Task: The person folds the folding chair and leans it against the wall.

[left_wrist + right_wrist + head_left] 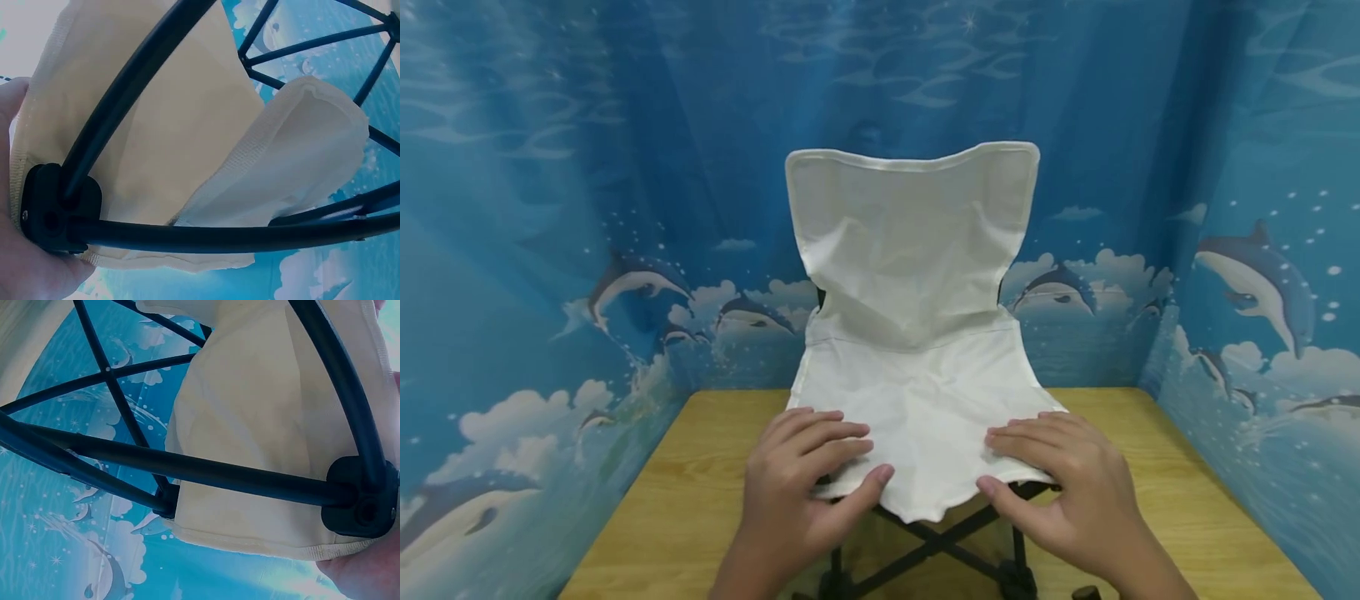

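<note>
A small folding chair with a white fabric seat (925, 408) and backrest (917, 225) stands upright, facing me. Its crossed black frame (934, 542) shows beneath the seat. My left hand (808, 479) rests on the seat's left front corner, fingers laid inward over the fabric and thumb by the front edge. On the opposite corner lies my right hand (1067, 475) in a mirrored pose. Both wrist views look at the underside, where black corner joints (59, 206) (359, 497) sit beside each hand. The hands hide the corners from above.
The chair stands on a wood-grain tabletop (685, 492). Blue curtains (715, 108) printed with dolphins and clouds surround it at the back and both sides. Dark leg ends (1086, 592) reach the near edge of the head view.
</note>
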The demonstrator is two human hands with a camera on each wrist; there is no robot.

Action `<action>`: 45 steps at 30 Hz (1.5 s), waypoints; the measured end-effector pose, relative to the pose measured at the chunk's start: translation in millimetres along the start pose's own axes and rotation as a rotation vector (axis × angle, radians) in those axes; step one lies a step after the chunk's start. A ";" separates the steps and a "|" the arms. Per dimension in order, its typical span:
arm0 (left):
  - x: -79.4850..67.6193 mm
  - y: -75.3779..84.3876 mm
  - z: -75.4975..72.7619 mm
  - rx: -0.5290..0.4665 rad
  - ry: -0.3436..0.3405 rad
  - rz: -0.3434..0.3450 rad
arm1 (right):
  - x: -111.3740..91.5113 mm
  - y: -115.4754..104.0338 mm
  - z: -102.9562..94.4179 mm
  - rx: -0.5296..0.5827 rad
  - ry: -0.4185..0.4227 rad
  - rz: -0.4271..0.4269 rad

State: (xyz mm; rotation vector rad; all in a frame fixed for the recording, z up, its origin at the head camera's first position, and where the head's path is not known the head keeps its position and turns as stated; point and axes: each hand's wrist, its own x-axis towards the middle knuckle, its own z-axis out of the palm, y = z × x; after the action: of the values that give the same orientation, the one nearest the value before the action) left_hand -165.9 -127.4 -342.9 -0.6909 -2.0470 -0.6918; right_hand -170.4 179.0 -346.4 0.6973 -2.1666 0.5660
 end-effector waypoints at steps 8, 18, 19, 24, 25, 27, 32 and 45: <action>8.1 8.0 3.3 -0.001 0.014 0.010 | 4.6 -2.3 -2.5 -0.005 0.027 -0.008; 21.1 17.4 7.7 -0.044 0.110 0.114 | 14.0 -6.8 -4.6 0.067 0.074 -0.060; 22.6 19.0 8.0 -0.044 0.113 0.121 | 15.1 -7.8 -4.7 0.072 0.085 -0.072; 29.1 27.3 8.4 -0.044 0.131 0.148 | 21.5 -13.7 -3.3 0.115 0.150 -0.131; 30.3 28.9 8.5 -0.049 0.139 0.155 | 22.7 -14.7 -2.8 0.125 0.163 -0.141; 32.8 31.7 9.1 -0.058 0.158 0.175 | 24.7 -16.7 -1.9 0.142 0.189 -0.157; 37.7 36.5 11.2 -0.078 0.210 0.232 | 26.6 -19.6 -1.2 0.181 0.229 -0.179; 47.7 49.1 17.0 -0.104 0.303 0.284 | 32.2 -23.1 1.3 0.319 0.318 -0.261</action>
State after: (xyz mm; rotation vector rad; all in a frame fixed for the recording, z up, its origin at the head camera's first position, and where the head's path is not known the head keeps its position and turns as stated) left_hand -164.9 -71.3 -300.2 -0.8608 -1.6080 -0.6936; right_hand -174.0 151.5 -318.1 0.9714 -1.6767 0.8301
